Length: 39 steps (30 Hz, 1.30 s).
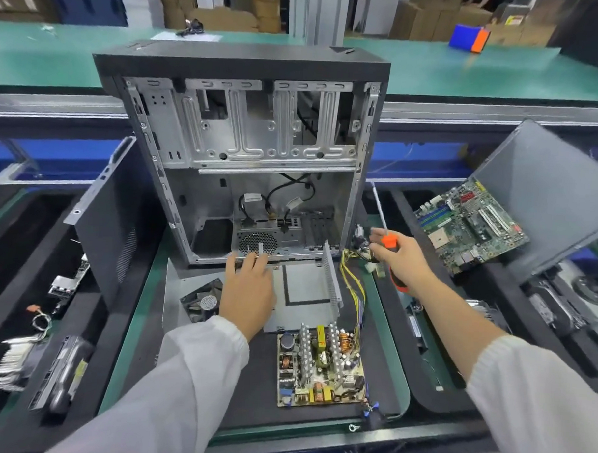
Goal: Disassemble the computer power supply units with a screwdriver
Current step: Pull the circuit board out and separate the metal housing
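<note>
Power supply circuit board (320, 367) lying on the mat, near edge, before the open metal casing (305, 291). Left hand (248, 289) resting flat-fingered on casing; right hand (402, 258) gripping screwdriver (388, 237).

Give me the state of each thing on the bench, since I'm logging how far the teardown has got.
Computer case: upright, side open, nearly gutted.
Power supply shell: open, board removed.
Power supply board: out, flat on the mat.
Fan: loose, beside the shell.
Motherboard: removed, propped at right.
Screwdriver: gripped, tip up.
Left hand: fingers on the case's edge.
Right hand: grips the screwdriver.
</note>
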Each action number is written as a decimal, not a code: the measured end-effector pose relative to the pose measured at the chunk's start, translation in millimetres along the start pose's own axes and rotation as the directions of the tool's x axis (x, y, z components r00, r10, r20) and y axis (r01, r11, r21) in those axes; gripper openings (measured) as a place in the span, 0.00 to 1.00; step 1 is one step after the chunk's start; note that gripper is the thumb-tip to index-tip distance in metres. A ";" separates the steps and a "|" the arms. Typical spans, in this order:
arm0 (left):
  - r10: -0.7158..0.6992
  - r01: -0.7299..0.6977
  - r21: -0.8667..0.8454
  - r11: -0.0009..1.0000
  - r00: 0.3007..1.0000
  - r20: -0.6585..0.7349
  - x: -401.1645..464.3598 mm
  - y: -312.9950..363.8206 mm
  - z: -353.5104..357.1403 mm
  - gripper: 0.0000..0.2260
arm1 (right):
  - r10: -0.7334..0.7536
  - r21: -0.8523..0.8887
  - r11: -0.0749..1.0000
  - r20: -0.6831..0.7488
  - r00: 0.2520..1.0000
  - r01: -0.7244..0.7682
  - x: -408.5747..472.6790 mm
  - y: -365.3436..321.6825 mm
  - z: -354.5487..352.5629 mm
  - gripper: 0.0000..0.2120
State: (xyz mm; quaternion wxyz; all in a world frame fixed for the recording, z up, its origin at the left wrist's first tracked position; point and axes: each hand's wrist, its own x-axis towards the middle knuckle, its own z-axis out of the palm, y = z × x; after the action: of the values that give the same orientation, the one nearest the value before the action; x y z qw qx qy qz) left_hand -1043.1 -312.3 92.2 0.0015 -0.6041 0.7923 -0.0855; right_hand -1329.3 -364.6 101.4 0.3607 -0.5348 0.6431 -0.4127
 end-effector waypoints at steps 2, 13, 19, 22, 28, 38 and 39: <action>0.042 -0.042 -0.015 0.999 0.998 -0.038 -4.1 7.0 -2.9 0.14 | 0.000 0.002 1.000 0.050 0.999 -0.001 7.9 -0.6 3.7 0.13; 0.429 -0.418 -0.314 0.853 0.903 -0.034 -40.1 61.8 5.4 0.26 | 0.030 0.251 0.967 -0.277 0.960 0.042 -19.0 -9.3 4.6 0.03; 0.466 -0.437 -0.337 0.834 0.885 0.006 -39.5 60.9 13.3 0.48 | 0.084 0.070 0.995 -0.135 0.987 -0.075 -71.7 21.1 20.4 0.10; 0.505 -0.470 -0.305 0.828 0.862 0.043 -43.4 66.2 19.1 0.48 | 0.106 0.043 0.994 -0.049 0.993 -0.104 -93.5 32.3 32.5 0.12; 0.493 -0.462 -0.333 0.822 0.870 0.011 -43.3 65.8 22.7 0.42 | 0.151 -0.100 0.983 -0.028 0.988 -0.153 -105.7 35.0 40.3 0.15; 0.495 -0.468 -0.303 0.830 0.869 0.015 -40.7 61.7 22.2 0.40 | 0.180 -0.019 0.984 0.035 0.983 -0.180 -31.6 -12.6 41.4 0.12; 0.494 -0.466 -0.306 0.830 0.869 0.016 -40.8 61.6 22.4 0.40 | 0.189 -0.043 0.982 0.067 0.980 -0.186 -29.2 -14.8 42.9 0.11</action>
State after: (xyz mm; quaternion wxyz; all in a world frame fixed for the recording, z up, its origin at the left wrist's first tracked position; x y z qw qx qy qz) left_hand -1088.6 -260.5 57.6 -0.0288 -0.3825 0.9213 0.0643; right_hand -1279.7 -343.4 98.5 0.4105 -0.4925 0.6850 -0.3459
